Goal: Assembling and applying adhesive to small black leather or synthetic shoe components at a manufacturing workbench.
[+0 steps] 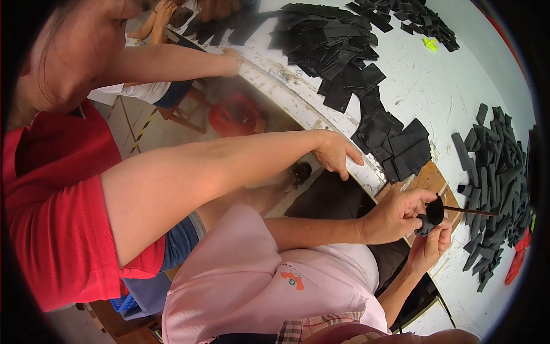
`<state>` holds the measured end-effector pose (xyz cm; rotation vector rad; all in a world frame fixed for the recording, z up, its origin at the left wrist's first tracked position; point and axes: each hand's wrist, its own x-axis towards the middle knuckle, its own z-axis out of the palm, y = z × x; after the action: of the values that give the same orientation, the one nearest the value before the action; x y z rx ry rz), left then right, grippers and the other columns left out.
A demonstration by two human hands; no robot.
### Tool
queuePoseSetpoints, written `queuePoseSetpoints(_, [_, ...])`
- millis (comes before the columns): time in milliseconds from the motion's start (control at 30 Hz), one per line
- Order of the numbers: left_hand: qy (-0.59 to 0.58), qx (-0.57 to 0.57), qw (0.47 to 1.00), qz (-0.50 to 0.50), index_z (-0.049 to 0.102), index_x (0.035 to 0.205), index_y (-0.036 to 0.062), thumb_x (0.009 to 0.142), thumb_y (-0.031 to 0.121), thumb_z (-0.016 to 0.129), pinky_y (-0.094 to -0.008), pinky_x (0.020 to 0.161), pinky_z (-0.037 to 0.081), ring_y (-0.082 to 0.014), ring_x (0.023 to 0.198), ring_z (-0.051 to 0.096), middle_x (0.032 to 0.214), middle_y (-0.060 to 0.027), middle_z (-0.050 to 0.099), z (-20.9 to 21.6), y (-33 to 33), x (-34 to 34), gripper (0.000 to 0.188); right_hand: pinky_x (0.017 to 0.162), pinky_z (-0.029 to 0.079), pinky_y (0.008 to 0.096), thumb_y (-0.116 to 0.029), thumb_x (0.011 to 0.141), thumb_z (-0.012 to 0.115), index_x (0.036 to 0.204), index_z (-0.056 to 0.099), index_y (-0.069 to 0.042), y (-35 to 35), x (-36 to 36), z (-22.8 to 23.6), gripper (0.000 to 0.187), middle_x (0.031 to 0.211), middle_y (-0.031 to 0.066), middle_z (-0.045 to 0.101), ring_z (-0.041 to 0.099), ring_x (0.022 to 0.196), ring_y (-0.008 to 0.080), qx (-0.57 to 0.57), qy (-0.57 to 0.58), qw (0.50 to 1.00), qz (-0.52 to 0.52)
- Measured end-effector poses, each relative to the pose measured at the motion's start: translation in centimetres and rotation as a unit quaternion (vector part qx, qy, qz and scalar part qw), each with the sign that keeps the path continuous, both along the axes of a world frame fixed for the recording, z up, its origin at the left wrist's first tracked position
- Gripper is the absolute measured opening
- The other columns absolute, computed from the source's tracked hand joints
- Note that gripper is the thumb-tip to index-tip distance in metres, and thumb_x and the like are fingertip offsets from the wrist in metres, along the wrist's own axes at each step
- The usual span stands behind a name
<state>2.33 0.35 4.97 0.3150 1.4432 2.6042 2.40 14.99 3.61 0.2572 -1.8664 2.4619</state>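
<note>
My left hand (394, 215) and my right hand (431, 247) meet at the edge of the white table (435, 86). Both pinch a small black piece (431, 217) between their fingertips. A thin dark stick (472, 212) juts out from the piece toward the table; I cannot tell which hand holds it. Just beyond the hands lies a heap of dark grey strips (497, 172). A stack of flat black rectangular pieces (401, 146) lies above my left hand.
A person in a red shirt leans in beside me, hand (335, 153) resting on the table edge. Another person's arm (172, 62) reaches the table farther off. More black pieces (335, 43) cover the table. A wooden board (431, 179) and red scraps (517, 258) lie nearby.
</note>
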Motion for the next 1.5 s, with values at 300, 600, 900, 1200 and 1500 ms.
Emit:
queuePoseSetpoints(300, [0.193, -0.227, 0.902, 0.314, 0.055, 0.085, 0.0006, 0.067, -0.008, 0.052, -0.0265, 0.055, 0.043, -0.0187, 0.061, 0.055, 0.079, -0.0093, 0.057, -0.1, 0.3, 0.0, 0.021, 0.061, 0.030, 0.0193, -0.016, 0.080, 0.055, 0.075, 0.046, -0.001, -1.3, 0.3, 1.1, 0.018, 0.076, 0.0012, 0.045, 0.038, 0.068, 0.0074, 0.117, 0.040, 0.991, -0.048])
queuePoseSetpoints(600, [-0.091, 0.016, 0.995, 0.033, 0.049, 0.083, 0.0003, 0.072, -0.008, 0.049, -0.0179, 0.048, 0.039, -0.0064, 0.056, 0.050, 0.072, -0.0045, 0.056, -0.3, -0.3, -0.4, 0.013, 0.064, 0.031, 0.0186, -0.014, 0.080, 0.054, 0.075, 0.046, -0.003, -1.8, 1.0, 1.1, 0.014, 0.076, 0.0002, 0.043, 0.039, 0.069, 0.0071, 0.108, -0.058, 0.990, -0.072])
queuePoseSetpoints(900, [-0.197, 0.266, 0.873, -0.357, 0.044, 0.100, 0.0008, 0.067, -0.006, 0.047, -0.0140, 0.034, 0.024, -0.0003, 0.043, 0.040, 0.068, -0.0056, 0.052, 0.1, -1.5, 0.0, 0.033, 0.066, 0.035, 0.0218, -0.016, 0.077, 0.057, 0.076, 0.051, -0.002, -1.6, 2.0, 3.7, 0.016, 0.080, 0.0048, 0.050, 0.045, 0.074, 0.0105, -0.118, -0.127, 0.982, 0.075])
queuePoseSetpoints(1200, [-0.058, -0.038, 0.988, -0.139, 0.048, 0.108, -0.0016, 0.079, -0.004, 0.045, -0.0140, 0.039, 0.034, -0.0014, 0.046, 0.044, 0.078, -0.0055, 0.058, 5.0, 3.7, -3.4, 0.029, 0.059, 0.038, 0.0197, -0.007, 0.080, 0.051, 0.073, 0.047, 0.001, 2.5, 0.2, 6.9, 0.011, 0.083, 0.0079, 0.051, 0.046, 0.064, 0.0085, 0.113, 0.042, 0.980, -0.155])
queuePoseSetpoints(1500, [0.007, -0.025, 0.999, -0.029, 0.051, 0.090, -0.0024, 0.082, 0.002, 0.047, -0.0147, 0.038, 0.030, -0.0022, 0.045, 0.040, 0.072, -0.0036, 0.054, 7.4, 6.4, -4.9, 0.010, 0.050, 0.032, 0.0178, -0.016, 0.079, 0.055, 0.071, 0.049, -0.001, 4.8, -2.4, 10.0, 0.019, 0.060, -0.0022, 0.044, 0.038, 0.058, 0.0039, 0.182, 0.014, 0.976, -0.122])
